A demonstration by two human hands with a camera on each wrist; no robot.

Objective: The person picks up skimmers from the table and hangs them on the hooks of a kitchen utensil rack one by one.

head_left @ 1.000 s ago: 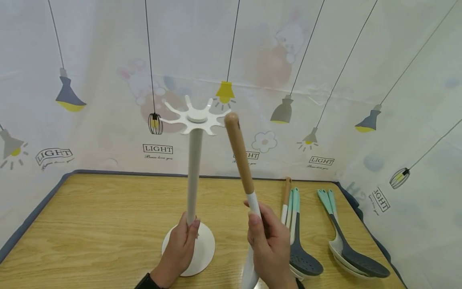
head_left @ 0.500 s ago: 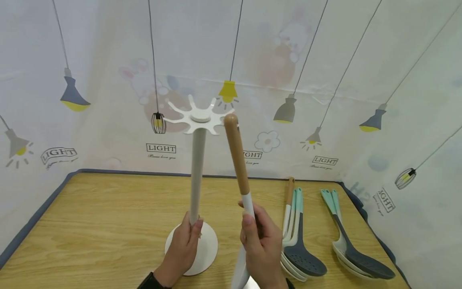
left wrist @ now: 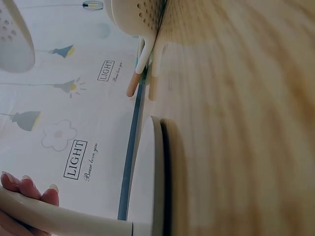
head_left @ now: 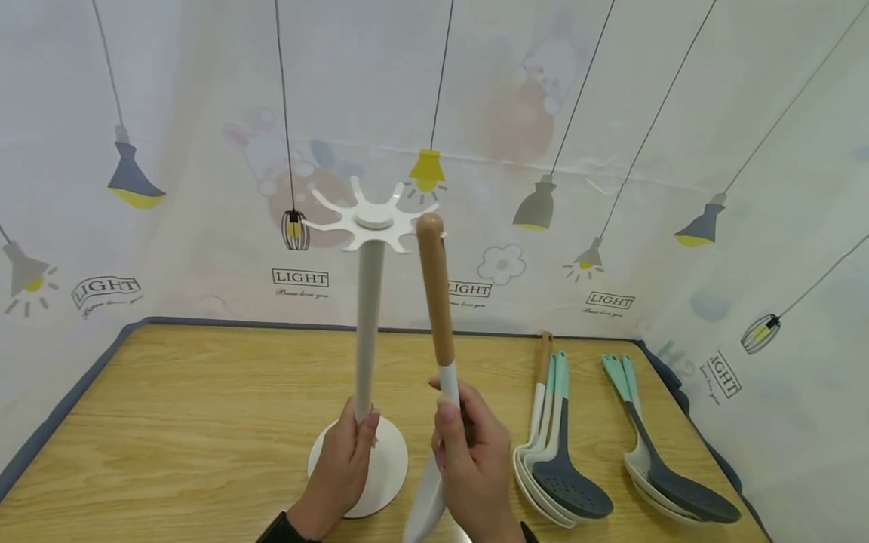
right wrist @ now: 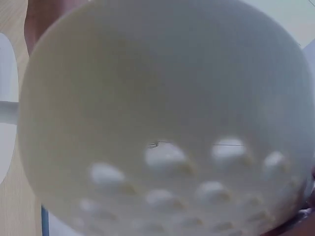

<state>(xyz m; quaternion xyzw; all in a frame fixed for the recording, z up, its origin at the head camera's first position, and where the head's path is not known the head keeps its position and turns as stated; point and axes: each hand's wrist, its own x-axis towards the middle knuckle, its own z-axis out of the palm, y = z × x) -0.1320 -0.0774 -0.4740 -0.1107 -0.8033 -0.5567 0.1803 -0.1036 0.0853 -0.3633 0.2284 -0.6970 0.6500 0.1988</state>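
My left hand point(head_left: 339, 460) grips the lower pole of a white utensil stand point(head_left: 369, 332), whose round base is on the table and whose top spreads into several curved hooks. My right hand point(head_left: 473, 460) holds a white skimmer point(head_left: 434, 294) by its shaft, with the wood-coloured handle end pointing up beside the hooks. In the head view the handle tip overlaps the stand's right-hand hooks; whether they touch I cannot tell. The skimmer's perforated head point(right wrist: 162, 98) fills the right wrist view and hides most of that hand. Fingers point(left wrist: 29, 189) wrap the pole in the left wrist view.
Right of my hands lies a nested pile of utensils with a dark slotted turner point(head_left: 573, 483) on top. Farther right, a second pile has a dark turner point(head_left: 686, 483) over pale spoons. A printed cloth backdrop point(head_left: 502, 90) surrounds the wooden table point(head_left: 204, 422).
My right hand has moved left with the skimmer, bringing its handle closer to the stand and more upright. The left hand keeps its grip on the pole.
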